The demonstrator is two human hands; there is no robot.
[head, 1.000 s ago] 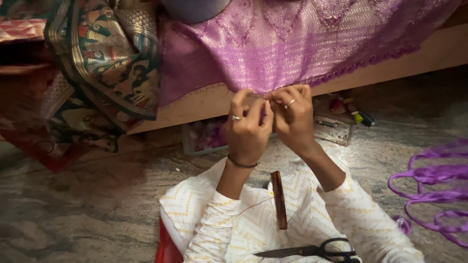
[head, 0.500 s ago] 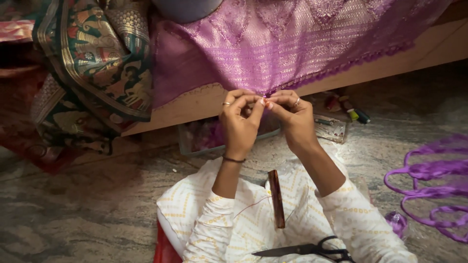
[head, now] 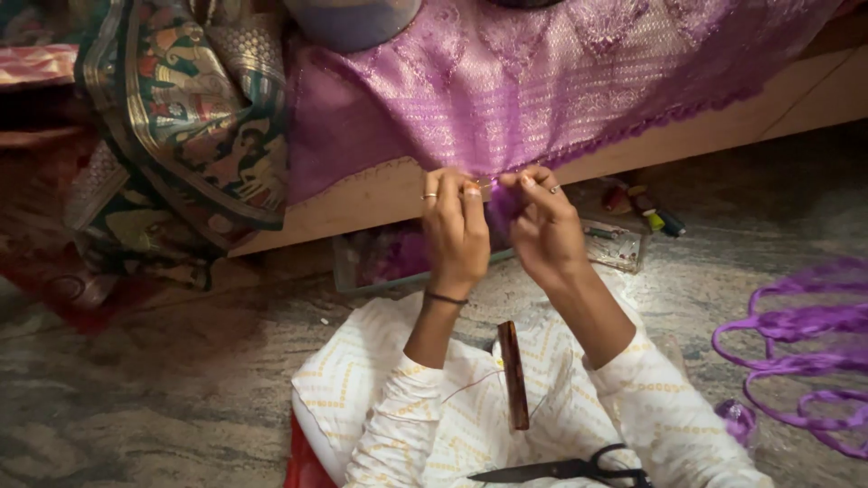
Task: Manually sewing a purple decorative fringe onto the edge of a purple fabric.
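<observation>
Left hand and right hand pinched shut on fringe at hem of purple cloth draped over bench. Probably light, soft, slippery; best gripped by fingertips near hem. Scissors on lap.

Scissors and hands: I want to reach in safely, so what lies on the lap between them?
In the head view, a brown stick-like tool lies on the white patterned cloth, between the scissors below and the left hand and right hand above.
</observation>
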